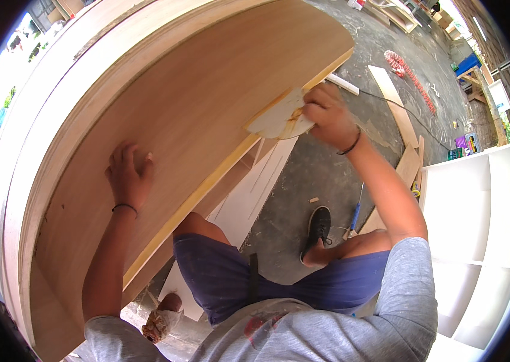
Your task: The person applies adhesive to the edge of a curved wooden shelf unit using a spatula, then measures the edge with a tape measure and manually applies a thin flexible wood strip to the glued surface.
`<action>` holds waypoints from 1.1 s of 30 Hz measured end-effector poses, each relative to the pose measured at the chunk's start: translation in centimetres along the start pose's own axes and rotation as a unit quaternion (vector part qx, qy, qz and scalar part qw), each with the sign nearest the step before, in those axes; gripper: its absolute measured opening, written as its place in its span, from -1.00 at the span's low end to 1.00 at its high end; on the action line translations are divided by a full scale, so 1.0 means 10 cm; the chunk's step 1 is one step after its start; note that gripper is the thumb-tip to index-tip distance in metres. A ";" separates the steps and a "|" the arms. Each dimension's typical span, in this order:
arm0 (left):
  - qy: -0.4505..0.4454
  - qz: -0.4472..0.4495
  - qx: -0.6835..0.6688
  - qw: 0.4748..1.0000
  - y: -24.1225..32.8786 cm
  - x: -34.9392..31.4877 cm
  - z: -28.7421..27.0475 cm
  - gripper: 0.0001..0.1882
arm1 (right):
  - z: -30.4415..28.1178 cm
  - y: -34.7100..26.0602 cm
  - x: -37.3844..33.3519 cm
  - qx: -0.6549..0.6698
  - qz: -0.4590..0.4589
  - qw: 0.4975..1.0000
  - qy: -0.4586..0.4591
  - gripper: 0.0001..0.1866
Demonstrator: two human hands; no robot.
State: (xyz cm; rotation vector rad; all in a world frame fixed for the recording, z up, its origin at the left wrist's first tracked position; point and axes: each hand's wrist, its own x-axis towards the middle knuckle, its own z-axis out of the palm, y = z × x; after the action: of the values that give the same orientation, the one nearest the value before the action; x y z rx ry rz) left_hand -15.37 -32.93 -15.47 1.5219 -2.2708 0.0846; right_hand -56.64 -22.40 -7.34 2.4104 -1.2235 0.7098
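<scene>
A large light-brown wooden panel (206, 90) with a curved frame slants across the left and middle of the head view. Along its near side runs a pale yellow edge (208, 183). My left hand (129, 172) rests on the panel's face, fingers slightly bent and apart, with nothing in them. My right hand (329, 116), a little blurred, is closed on the side of a flat white scraper (274, 119) smeared with yellow-brown paste. The scraper lies at the panel's yellow edge, toward its far right end. My fingertips on the scraper are partly hidden.
A white shelf unit (457, 211) stands at the right. Several wooden planks (392, 102), a red-and-white coiled hose (414, 81) and a blue-handled tool (356, 214) lie on the grey floor. A white board (261, 181) is below the panel. Cans (467, 143) stand beyond the shelf.
</scene>
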 end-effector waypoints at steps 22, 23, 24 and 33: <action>-0.013 -0.007 -0.007 1.000 0.02 0.01 0.01 -0.60 | -0.21 0.61 -0.25 -0.050 0.016 0.999 0.005 -0.75; 0.001 0.016 -0.014 1.000 0.10 0.06 0.03 -0.59 | -0.25 0.65 -0.32 -0.048 -0.002 0.999 -0.012 -0.75; 0.014 0.039 -0.021 0.999 0.17 0.12 0.08 -0.58 | -0.26 0.68 -0.39 -0.045 0.005 0.999 -0.005 -0.75; -0.004 0.077 -0.048 0.996 1.56 0.94 0.65 -0.54 | 0.03 0.88 -0.44 0.016 -0.008 1.000 0.005 -0.69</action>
State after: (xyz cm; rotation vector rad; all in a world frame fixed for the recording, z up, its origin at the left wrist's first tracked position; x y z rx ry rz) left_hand -34.40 -36.60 -15.31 1.2992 -2.3606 0.0121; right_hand -65.98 -24.70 -9.47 2.4364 -1.1974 0.7398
